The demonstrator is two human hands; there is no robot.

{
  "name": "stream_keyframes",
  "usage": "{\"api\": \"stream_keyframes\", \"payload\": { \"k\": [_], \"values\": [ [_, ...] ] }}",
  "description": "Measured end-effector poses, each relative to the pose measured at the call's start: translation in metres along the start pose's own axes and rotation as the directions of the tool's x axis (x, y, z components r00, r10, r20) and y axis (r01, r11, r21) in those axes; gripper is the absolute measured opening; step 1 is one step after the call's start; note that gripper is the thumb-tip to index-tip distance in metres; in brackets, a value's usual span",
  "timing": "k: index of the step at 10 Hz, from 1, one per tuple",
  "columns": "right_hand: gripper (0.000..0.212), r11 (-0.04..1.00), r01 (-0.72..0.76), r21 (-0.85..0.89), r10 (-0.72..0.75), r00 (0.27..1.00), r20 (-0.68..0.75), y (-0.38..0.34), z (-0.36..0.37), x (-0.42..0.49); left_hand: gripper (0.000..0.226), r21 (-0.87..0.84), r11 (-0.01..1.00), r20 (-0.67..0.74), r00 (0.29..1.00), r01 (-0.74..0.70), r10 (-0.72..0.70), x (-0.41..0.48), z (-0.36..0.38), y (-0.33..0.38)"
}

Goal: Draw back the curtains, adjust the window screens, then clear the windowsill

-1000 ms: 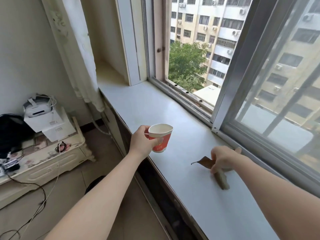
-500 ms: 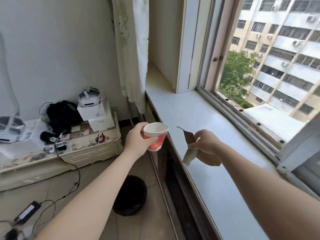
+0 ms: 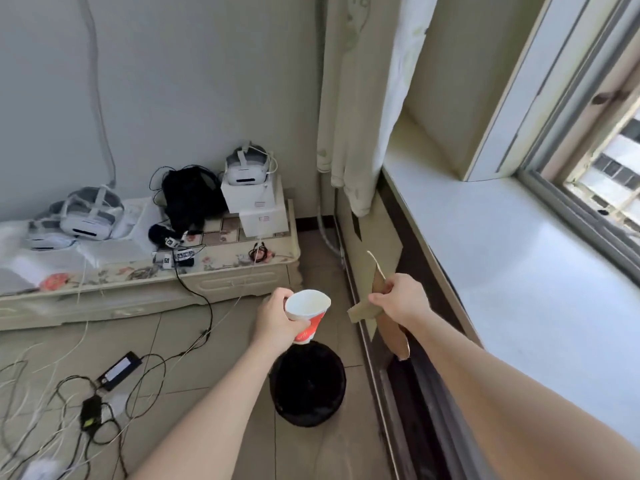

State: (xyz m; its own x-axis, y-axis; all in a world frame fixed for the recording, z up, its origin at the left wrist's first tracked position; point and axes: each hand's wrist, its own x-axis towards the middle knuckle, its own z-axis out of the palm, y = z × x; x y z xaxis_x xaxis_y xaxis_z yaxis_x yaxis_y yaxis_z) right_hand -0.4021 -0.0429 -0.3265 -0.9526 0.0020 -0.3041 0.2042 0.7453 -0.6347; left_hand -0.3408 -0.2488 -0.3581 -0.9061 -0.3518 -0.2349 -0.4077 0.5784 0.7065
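Note:
My left hand (image 3: 277, 320) grips a red and white paper cup (image 3: 307, 313), empty inside and squeezed slightly out of round, held just above the far rim of a black waste bin (image 3: 307, 384) on the floor. My right hand (image 3: 398, 301) pinches brown dried leaves (image 3: 377, 292), which stick up and hang down from the fingers, to the right of the cup and off the sill. The white windowsill (image 3: 519, 271) runs along the right. The pale curtain (image 3: 360, 98) hangs gathered at the sill's far end.
A low floral cabinet (image 3: 145, 282) at the left carries white headsets, boxes and a black bag. Cables and power adapters (image 3: 117, 370) sprawl over the tiled floor at lower left. The window frame (image 3: 581, 209) borders the sill on the right.
The view has swung left and down from the window to the floor. My right hand lifted the leaves off the sill and carried them left; the cup moved over the bin.

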Motion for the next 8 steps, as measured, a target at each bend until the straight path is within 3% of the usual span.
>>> {"api": "stream_keyframes", "payload": {
  "k": [1,2,3,5,6,7,8],
  "values": [
    [0.016,0.998,-0.054,0.028,0.054,0.999,0.007,0.004,0.031,0.015,0.072,-0.023,0.999,0.064,0.997,0.035,-0.034,0.023,0.007,-0.026],
    [0.010,0.993,-0.103,0.062,0.103,0.995,0.011,0.008,0.060,0.027,0.056,-0.042,0.999,0.139,0.990,0.021,-0.015,0.043,0.012,-0.044],
    [0.003,0.984,-0.150,0.099,0.148,0.989,0.030,0.007,0.082,0.033,0.013,-0.022,1.000,0.129,0.992,-0.005,0.008,0.059,0.010,-0.053],
    [0.012,0.947,-0.249,0.204,0.232,0.967,0.106,0.023,0.148,0.058,0.021,0.010,1.000,0.115,0.993,-0.025,0.024,0.093,0.021,-0.070],
    [0.019,0.938,-0.268,0.220,0.248,0.962,0.115,0.043,0.183,0.080,0.013,0.005,0.999,0.107,0.994,-0.037,0.037,0.111,0.030,-0.084],
    [0.057,0.913,-0.340,0.225,0.281,0.924,0.259,0.058,0.211,0.091,0.008,-0.018,0.999,0.088,0.996,-0.027,0.028,0.123,0.042,-0.099],
    [0.070,0.901,-0.372,0.225,0.303,0.909,0.287,0.065,0.219,0.097,0.008,-0.038,0.999,0.099,0.995,-0.002,0.006,0.127,0.048,-0.109]
  ]
}}
